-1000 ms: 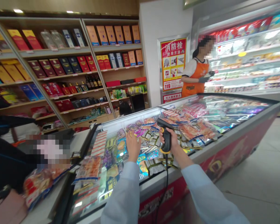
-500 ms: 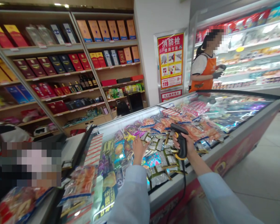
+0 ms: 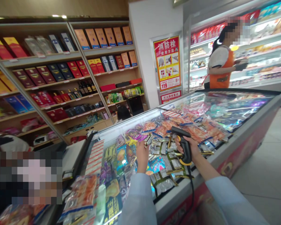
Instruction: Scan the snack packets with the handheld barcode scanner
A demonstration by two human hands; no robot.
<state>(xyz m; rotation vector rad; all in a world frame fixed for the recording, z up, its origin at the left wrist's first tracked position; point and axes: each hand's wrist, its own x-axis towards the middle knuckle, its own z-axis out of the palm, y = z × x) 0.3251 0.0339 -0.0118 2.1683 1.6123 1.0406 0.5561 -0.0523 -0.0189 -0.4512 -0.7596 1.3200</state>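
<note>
My right hand [image 3: 192,149] is wrapped round a black and yellow barcode scanner [image 3: 185,144], its head pointing left and its cable hanging over the freezer's front. My left hand [image 3: 142,153] pinches a small silver and green snack packet [image 3: 149,140], raised slightly at the fingertips. Under both hands, more silver and green packets [image 3: 162,184] lie on the glass top of a chest freezer [image 3: 253,120]. To their right, clear bags of orange-brown food [image 3: 206,128] are heaped. Colourful packs are visible left of my left hand.
More clear food bags [image 3: 83,193] lie at the freezer's left end, by a counter [image 3: 73,153] with a blurred-out person beside it. A worker in an orange apron [image 3: 221,75] stands behind the freezer at lit shelves. Shelving with boxes [image 3: 76,68] lines the wall.
My left hand has closed on a silver and green packet and lifted it a little. The scanner stays in my right hand. The worker in the apron has moved right.
</note>
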